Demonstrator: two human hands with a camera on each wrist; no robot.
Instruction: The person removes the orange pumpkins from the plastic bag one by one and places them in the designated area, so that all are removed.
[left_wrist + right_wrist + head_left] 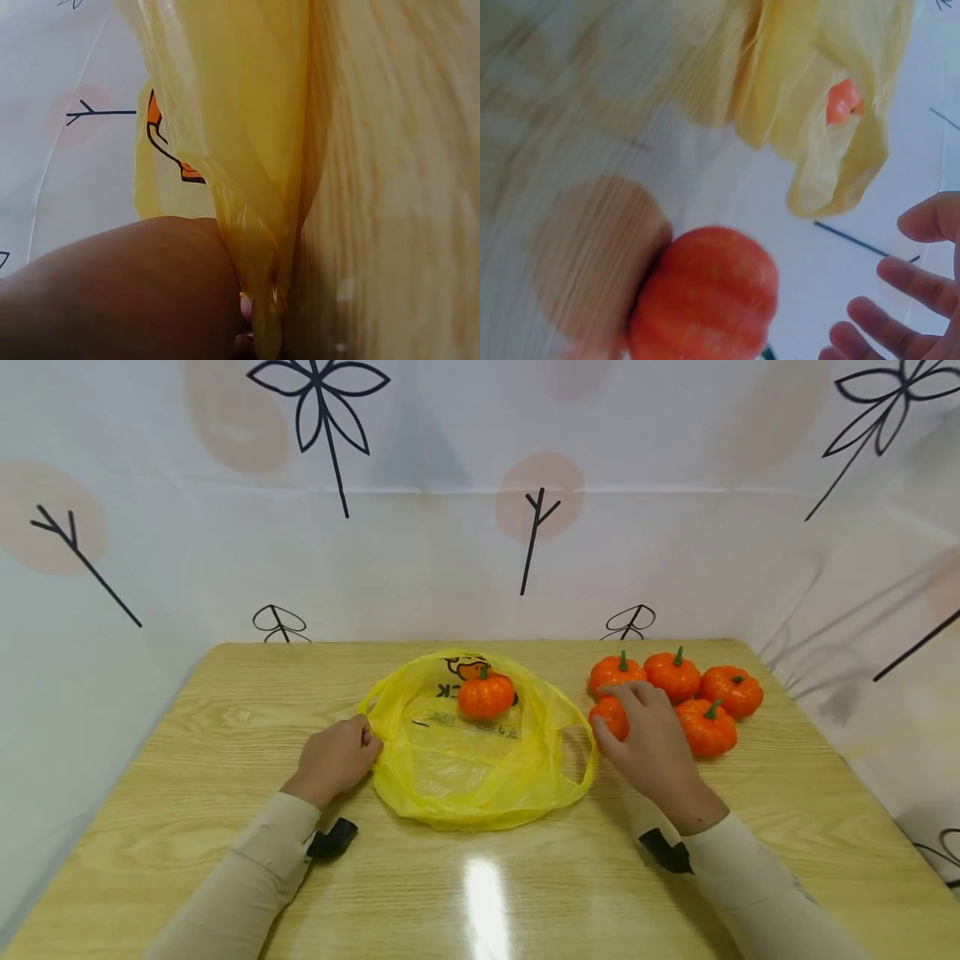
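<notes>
A yellow plastic bag (pixel 450 793) lies spread on the table with its mouth held wide. One small orange pumpkin (pixel 486 695) sits inside it, toward the back. My left hand (pixel 339 760) grips the bag's left edge with curled fingers; in the left wrist view, the gathered plastic (pixel 259 247) hangs from that hand. To the right of the bag, my right hand (pixel 652 743) is over a small orange pumpkin (pixel 609 717), partly covering it. The right wrist view shows its fingers (pixel 919 285) spread and relaxed, apart from the nearest pumpkin (pixel 705 296).
Behind and right of my right hand stand several more orange pumpkins (pixel 708 728) with green stems, grouped closely. The bag's right handle loop (pixel 588 760) lies near that hand. A wooden table (pixel 420 893) carries everything, with a patterned white cloth (pixel 420 560) behind it.
</notes>
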